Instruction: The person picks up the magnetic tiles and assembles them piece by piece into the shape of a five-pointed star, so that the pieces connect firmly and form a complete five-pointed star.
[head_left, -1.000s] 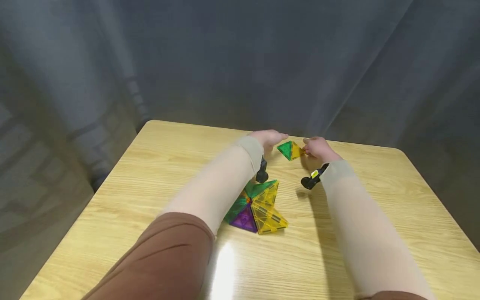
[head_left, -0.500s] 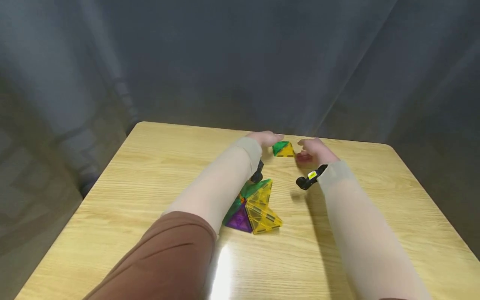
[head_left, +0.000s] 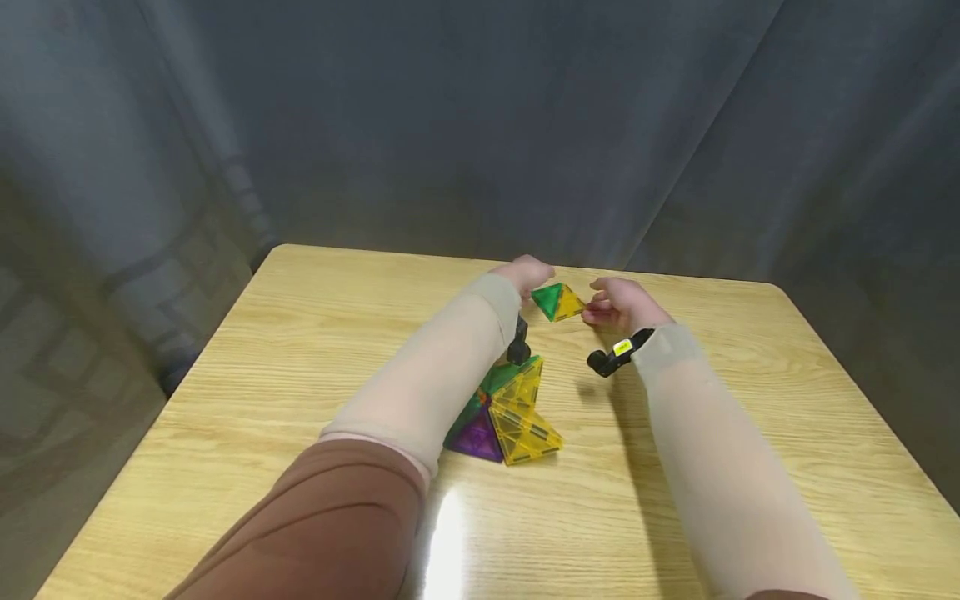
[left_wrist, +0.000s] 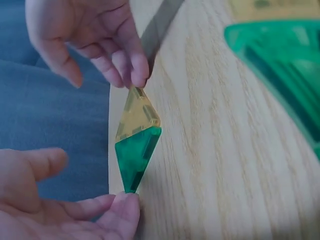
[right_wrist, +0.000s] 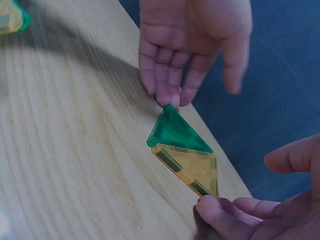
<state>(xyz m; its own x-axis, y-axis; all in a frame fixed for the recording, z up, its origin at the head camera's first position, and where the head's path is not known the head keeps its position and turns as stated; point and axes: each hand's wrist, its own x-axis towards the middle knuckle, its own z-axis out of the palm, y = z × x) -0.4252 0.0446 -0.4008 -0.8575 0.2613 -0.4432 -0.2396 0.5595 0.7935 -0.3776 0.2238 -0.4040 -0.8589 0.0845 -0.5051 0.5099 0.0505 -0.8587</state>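
Note:
Joined edge to edge, a green triangular magnetic tile (head_left: 547, 300) and a yellow triangular magnetic tile (head_left: 568, 303) form a diamond between both hands near the table's far edge. My left hand (head_left: 527, 275) touches the green tip with its fingertips, thumb held away, as the left wrist view shows. At the yellow tip, the fingertips of my right hand (right_wrist: 280, 210) make contact, the thumb also apart. Closer to me lies a larger assembly of tiles, with a purple tile (head_left: 478, 437), yellow tiles (head_left: 527, 437) and green ones; my left forearm partly hides it.
A light wooden table (head_left: 300, 350) carries everything. Behind its far edge hangs a dark grey curtain (head_left: 450, 125). Each wrist wears a small black camera, such as the right wrist camera (head_left: 615, 357).
The tile pair changed its outline from a diamond to a slanted shape and back to a diamond between the hands. Both hands stay near it. The large assembly keeps its place on the table.

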